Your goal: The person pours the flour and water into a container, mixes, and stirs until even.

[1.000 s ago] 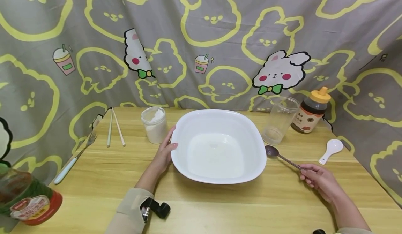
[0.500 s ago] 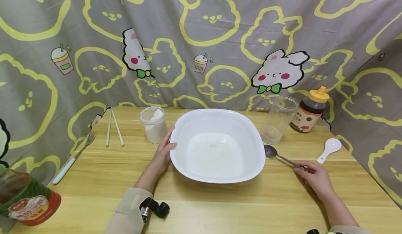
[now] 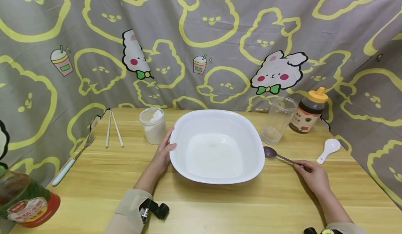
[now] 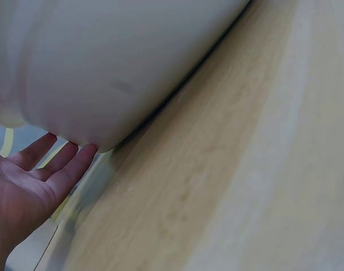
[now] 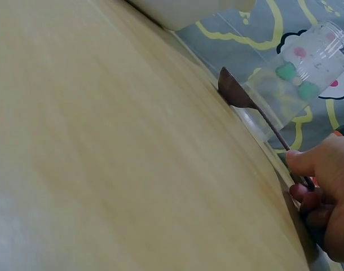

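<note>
A large white basin (image 3: 216,173) stands mid-table, whitish at its bottom. My left hand (image 3: 164,153) grips its left side, thumb over the rim; in the left wrist view the fingertips (image 4: 88,151) touch the outer wall. My right hand (image 3: 314,178) pinches the handle end of a dark brown spoon (image 3: 270,152) between thumb and fingers. The spoon's bowl lies low by the basin's right side, in front of a clear jar (image 3: 276,126). In the right wrist view, the spoon (image 5: 235,93) slants toward the right hand (image 5: 327,197).
Left of the basin are a jar of white powder (image 3: 154,129), chopsticks (image 3: 117,129) and a fork (image 3: 67,171). A red-lidded jar (image 3: 29,206) shows at the left edge. A honey bottle (image 3: 306,117) and a white spoon (image 3: 329,150) are on the right. A patterned curtain (image 3: 216,56) hangs behind.
My right hand has shifted slightly left along the spoon's handle, its fingers now more over the handle end. The left hand and the basin have stayed in place.
</note>
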The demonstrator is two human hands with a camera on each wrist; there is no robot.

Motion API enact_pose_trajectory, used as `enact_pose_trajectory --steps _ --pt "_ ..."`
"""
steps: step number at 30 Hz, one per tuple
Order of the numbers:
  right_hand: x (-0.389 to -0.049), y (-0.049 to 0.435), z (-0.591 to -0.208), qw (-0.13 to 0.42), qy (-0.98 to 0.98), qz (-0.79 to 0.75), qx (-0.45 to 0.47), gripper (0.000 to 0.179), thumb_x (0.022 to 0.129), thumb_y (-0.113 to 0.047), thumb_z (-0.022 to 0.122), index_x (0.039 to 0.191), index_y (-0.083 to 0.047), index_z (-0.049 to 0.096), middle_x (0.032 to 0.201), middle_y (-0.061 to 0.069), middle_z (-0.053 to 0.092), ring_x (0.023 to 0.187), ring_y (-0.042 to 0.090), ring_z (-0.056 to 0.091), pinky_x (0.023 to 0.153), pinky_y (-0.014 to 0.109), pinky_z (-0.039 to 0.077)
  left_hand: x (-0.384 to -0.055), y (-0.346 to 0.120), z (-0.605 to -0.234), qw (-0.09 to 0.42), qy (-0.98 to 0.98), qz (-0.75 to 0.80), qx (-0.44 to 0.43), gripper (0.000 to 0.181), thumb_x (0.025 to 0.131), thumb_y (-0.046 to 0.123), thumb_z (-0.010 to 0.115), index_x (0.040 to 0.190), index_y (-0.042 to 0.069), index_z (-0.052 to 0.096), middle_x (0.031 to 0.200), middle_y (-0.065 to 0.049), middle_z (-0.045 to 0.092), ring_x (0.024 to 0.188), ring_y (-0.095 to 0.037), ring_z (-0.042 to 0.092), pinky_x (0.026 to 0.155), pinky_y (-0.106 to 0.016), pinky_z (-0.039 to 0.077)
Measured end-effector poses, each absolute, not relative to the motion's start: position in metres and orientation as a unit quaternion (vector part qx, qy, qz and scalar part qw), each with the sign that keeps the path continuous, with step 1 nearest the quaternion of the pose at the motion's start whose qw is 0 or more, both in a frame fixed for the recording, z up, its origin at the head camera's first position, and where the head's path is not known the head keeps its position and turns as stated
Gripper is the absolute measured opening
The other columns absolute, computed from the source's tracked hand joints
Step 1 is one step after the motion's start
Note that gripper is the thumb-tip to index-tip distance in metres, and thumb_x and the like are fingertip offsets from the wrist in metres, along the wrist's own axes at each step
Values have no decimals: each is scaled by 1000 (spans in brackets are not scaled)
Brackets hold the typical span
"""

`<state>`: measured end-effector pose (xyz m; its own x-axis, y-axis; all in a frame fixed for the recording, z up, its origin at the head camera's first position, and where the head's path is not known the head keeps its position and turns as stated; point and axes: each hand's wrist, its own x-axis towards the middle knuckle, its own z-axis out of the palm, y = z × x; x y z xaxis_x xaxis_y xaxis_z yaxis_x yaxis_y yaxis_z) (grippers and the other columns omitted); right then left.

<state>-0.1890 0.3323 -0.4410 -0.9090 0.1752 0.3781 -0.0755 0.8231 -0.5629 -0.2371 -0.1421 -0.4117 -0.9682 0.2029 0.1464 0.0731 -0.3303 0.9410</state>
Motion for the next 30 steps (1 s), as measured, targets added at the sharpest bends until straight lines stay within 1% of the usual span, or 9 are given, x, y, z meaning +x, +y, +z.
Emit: enact_pose_trajectory --steps 4,7,9,13,16,23,30 --pt "-190 332 -441 219 -931 291 -32 18 80 -17 59 90 -3 66 78 8 61 64 -3 44 55 21 36 -237 -142 -412 40 575 808 120 65 80 7 43 138 21 20 135 -10 26 111 -40 32 80 -42 42" --pt "-191 333 -442 222 -932 286 -34 18 80 -17 59 90 -3 66 80 10 62 66 -1 45 57 25 37 -237 -143 -412 41 574 809 120 65 79 8 43 138 22 19 135 -11 27 111 -41 31 81 -44 41" --pt "-191 333 -442 224 -932 282 -31 17 81 -16 59 90 -3 66 81 11 62 67 4 47 57 28 37 -237 -143 -411 43 575 808 119 66 79 8 44 138 22 19 135 -11 27 112 -42 31 81 -45 40" --pt "-193 333 -444 234 -933 272 -18 14 80 -12 59 88 -3 66 80 14 61 69 18 51 57 33 38 -237 -143 -411 45 577 807 115 66 79 8 44 138 22 19 136 -10 26 113 -41 30 83 -45 39" --pt "-194 334 -445 240 -934 264 -11 12 80 -10 60 87 -2 65 78 13 59 69 24 50 55 34 37 -237 -143 -412 45 579 806 118 66 79 9 44 138 22 19 136 -9 25 113 -41 30 84 -46 38" --pt "-194 334 -446 247 -935 255 -13 12 78 -9 61 87 -2 65 76 11 56 65 22 48 51 32 34 -237 -143 -411 44 581 804 121 65 79 9 43 138 21 19 136 -10 26 113 -40 30 84 -46 38" --pt "-195 335 -448 264 -932 249 0 9 75 -6 63 84 -2 66 75 11 53 65 21 45 51 32 34 -237 -142 -411 46 581 804 117 65 80 8 43 138 22 19 135 -10 26 113 -41 30 84 -48 37"
